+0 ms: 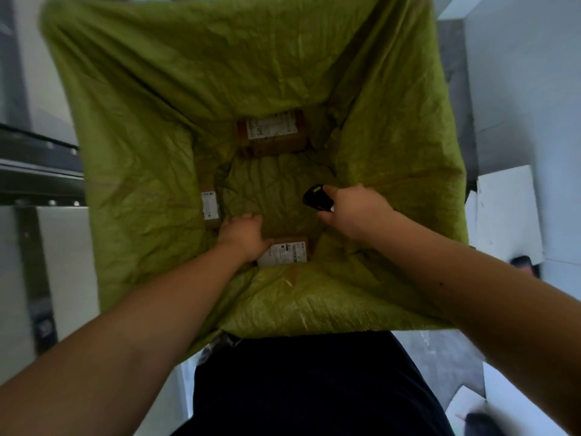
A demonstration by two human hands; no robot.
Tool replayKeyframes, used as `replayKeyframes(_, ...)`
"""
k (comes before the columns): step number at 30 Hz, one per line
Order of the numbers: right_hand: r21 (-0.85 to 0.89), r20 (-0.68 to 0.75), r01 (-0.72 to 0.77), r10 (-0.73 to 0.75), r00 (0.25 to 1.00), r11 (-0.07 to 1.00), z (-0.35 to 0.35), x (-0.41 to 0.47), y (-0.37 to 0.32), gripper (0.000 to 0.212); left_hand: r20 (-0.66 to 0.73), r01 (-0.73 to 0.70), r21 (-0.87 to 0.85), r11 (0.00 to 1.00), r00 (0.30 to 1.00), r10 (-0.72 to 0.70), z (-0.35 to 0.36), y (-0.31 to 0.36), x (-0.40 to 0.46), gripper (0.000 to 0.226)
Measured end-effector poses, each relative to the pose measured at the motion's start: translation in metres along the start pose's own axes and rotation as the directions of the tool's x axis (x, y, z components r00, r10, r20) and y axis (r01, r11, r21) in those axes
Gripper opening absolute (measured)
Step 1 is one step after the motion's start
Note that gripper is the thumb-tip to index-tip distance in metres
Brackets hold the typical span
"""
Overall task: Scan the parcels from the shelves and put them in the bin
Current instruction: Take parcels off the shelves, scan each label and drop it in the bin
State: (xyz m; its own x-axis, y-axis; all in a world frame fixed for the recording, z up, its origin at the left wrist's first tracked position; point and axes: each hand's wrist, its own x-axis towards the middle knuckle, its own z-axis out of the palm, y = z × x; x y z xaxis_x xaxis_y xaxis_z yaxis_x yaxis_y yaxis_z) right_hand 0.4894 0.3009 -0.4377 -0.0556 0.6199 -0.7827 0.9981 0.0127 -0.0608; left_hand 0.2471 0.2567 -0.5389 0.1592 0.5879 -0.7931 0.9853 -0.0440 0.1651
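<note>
Parcels lie at the bottom of the bin [393,136], a deep square container lined with crumpled green sheeting that fills most of the frame. One brown parcel with a white label [273,131] sits against the far wall, just above the frame's centre; a second parcel [210,205] stands on edge against the left wall, left of centre; a third parcel [287,251] rests against the near wall, just below centre, label up. My left hand [243,236] reaches down into the bin and lies over the left end of that third parcel, fingers curled over its far edge so the grip is closed on it. My right hand [355,210], right of centre, keeps its grip wrapped round a small black scanner [316,198], whose head points toward the upper left, above the green floor of the bin. Both bare forearms run in from the lower corners of the frame. Dark clothing fills the bottom centre. Around the bin the room is pale: grey metal shelving [37,171] at the left edge, white panels or sheets [506,212] at the right, and a light floor [440,350] at lower right. The edges are blurred, so I cannot tell more there.
</note>
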Motion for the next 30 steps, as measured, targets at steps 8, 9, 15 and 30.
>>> replayKeyframes(8, -0.010, -0.066, 0.066, -0.067, 0.996, 0.998, -0.010, -0.018, -0.008, 0.067, -0.160, 0.049, -0.042, 0.998, 0.986, -0.055, -0.030, 0.012, -0.046, 0.080)
replayKeyframes(9, -0.008, -0.074, 0.078, -0.078, 0.994, 0.997, -0.012, -0.020, -0.010, 0.068, -0.183, 0.056, -0.051, 0.997, 0.981, -0.065, -0.031, 0.013, -0.052, 0.081)
replayKeyframes(15, 0.005, -0.131, 0.197, -0.195, 0.972, 0.980, -0.024, -0.032, -0.021, 0.072, -0.360, 0.081, -0.112, 0.990, 0.926, -0.117, -0.050, 0.027, -0.098, 0.088)
replayKeyframes(30, -0.157, -0.222, 0.686, -0.703, 0.676, 0.710, -0.073, -0.114, -0.135, 0.069, -0.608, 0.454, -0.483, 0.749, 0.442, -0.660, -0.084, 0.005, -0.323, 0.094)
